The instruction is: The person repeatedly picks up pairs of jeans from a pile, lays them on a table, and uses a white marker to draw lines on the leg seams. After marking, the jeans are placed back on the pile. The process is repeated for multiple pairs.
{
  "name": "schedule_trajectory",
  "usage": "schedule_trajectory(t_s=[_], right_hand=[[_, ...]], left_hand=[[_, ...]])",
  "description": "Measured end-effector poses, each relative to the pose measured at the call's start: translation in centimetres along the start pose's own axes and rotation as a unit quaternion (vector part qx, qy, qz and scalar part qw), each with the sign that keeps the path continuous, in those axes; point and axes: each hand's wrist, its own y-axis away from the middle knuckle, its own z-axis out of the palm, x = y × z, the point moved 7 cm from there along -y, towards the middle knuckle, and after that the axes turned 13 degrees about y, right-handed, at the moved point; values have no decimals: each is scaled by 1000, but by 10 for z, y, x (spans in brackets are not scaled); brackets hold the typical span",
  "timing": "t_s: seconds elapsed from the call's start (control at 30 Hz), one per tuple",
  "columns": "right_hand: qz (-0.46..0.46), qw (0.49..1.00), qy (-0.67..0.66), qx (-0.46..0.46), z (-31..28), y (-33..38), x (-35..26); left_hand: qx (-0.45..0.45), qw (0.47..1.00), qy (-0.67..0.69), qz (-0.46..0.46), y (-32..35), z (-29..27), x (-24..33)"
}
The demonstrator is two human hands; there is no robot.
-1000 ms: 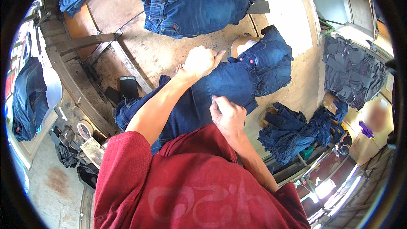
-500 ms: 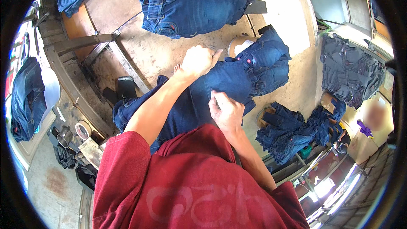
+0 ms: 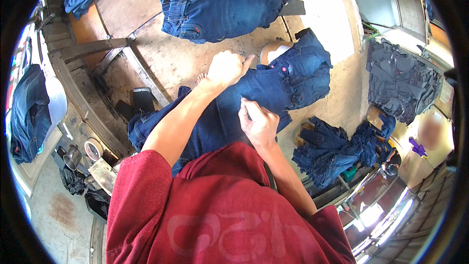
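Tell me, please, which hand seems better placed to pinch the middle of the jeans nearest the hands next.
Probably the right hand: it is drawn into a pinch over the middle of the jeans. The left hand is farther out, by their far edge, closed in a fist.

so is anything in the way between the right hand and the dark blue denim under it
Nothing visible stands between the right hand and the dark blue denim; whether the fingertips touch it cannot be told.
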Motion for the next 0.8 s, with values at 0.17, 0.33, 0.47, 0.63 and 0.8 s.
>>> schedule_trajectory(t_s=[0.17, 0.33, 0.47, 0.63, 0.8], right_hand=[[-28, 999, 33, -13, 5, 0, -2], [12, 999, -27, -26, -2, 1, 5], [-15, 1000, 18, -13, -1, -4, -1], [10, 994, 48, -98, 2, 5, 11], [198, 951, -231, 55, -29, 35, 81]], left_hand=[[-2, 1000, 5, 4, 0, 2, -1], [7, 1000, -1, 21, 1, 3, 0], [13, 1000, 1, 28, 3, 4, -3], [27, 998, -29, 39, 1, 4, 1], [-72, 997, 17, -24, 2, -7, 15]])
